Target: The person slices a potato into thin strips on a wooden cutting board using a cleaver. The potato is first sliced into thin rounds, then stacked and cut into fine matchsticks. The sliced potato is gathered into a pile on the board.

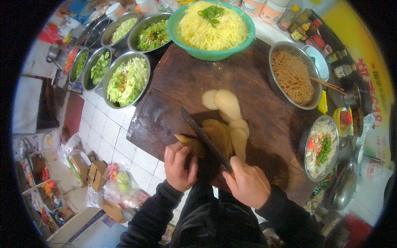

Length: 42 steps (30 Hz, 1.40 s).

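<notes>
My right hand [249, 183] is closed around the handle of a dark-bladed kitchen knife [203, 136], whose blade slants up and left over the wooden chopping board [183, 74]. Left of the blade, the fingers of my left hand [180, 166] curl down onto a piece of potato [192, 143], partly hidden by the hand and in shadow. Beyond and right of the blade lie thin potato slices [228, 102], overlapping in a loose row. More slices [217, 133] sit in shade right beside the blade.
A green basin of shredded potato [211, 55] stands at the board's far edge. Steel bowls of chopped vegetables [125, 80] line the left. On the right are a bowl of noodles [291, 77] with chopsticks [328, 85], a bowl of pale strips [321, 148] and seasoning bottles [299, 31].
</notes>
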Available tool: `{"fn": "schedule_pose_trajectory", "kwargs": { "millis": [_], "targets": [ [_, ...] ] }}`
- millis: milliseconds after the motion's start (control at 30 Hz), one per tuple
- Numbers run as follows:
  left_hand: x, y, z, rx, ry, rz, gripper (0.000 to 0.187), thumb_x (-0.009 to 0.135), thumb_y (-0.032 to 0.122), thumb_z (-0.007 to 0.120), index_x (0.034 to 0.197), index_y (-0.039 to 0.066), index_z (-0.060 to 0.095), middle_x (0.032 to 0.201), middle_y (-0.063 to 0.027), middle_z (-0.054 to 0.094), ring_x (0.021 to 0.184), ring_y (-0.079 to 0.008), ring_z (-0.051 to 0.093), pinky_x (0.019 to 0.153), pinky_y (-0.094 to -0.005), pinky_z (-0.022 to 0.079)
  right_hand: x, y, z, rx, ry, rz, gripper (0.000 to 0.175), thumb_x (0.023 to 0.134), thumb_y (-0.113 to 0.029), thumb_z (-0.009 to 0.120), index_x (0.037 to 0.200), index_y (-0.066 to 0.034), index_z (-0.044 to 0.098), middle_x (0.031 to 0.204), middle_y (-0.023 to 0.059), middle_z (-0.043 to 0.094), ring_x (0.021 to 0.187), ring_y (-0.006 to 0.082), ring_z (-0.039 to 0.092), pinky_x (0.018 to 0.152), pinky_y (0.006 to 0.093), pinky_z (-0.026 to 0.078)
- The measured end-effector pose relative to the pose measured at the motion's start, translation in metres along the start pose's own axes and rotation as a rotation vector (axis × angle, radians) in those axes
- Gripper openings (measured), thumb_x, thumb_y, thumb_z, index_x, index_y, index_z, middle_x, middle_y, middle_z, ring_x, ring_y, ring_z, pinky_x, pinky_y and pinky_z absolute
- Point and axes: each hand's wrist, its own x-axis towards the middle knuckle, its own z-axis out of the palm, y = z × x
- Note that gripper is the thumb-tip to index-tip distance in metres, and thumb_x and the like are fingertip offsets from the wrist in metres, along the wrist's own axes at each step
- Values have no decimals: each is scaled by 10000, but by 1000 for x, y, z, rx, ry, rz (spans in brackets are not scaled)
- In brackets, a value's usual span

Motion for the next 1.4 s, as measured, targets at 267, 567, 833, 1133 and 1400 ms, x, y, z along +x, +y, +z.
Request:
{"fn": "schedule_pose_trajectory", "kwargs": {
  "millis": [267, 567, 833, 1133, 1400],
  "targets": [
    [-10, -30, 11, -36, 16, 134, 404, 718, -28, 654, 1119, -13, 606, 1128, -208, 593, 938, -404, 559, 832, -476, 475, -7, -21, -18, -151, -32, -3, 261, 986, -257, 630, 982, -33, 497, 782, 189, 654, 622, 396, 678, 540, 501, 538],
    [-7, -28, 18, -30, 42, 123, 449, 676, 4, 706, 1123, 4, 662, 1198, -206, 620, 1013, -432, 573, 848, -490, 495, -42, -65, -45, -435, -142, 43, 249, 947, -252, 684, 967, -76, 509, 828, 136, 631, 705, 355, 687, 576, 458, 555],
    [-7, -25, 21, 4, 81, 96, 465, 674, 26, 736, 1134, 11, 670, 1216, -206, 623, 1028, -440, 576, 861, -495, 499, -2, -52, -17, -379, -180, 67, 195, 972, -224, 611, 960, -61, 505, 789, 159, 655, 632, 374, 686, 548, 495, 550],
    [-10, -28, 24, 18, 83, 117, 456, 605, -14, 713, 1049, 6, 611, 1103, -190, 605, 933, -404, 557, 771, -481, 489, 25, -8, 17, -114, 111, 29, 247, 981, -240, 621, 986, -36, 482, 787, 195, 664, 627, 427, 669, 551, 511, 545],
    [-11, -24, 26, 5, 125, 70, 495, 611, -41, 712, 1091, 1, 594, 1147, -201, 595, 948, -414, 571, 769, -488, 497, -19, -56, -32, -295, -154, 96, 271, 941, -254, 688, 986, -52, 514, 855, 197, 662, 698, 424, 673, 634, 541, 526]
  ]
}}
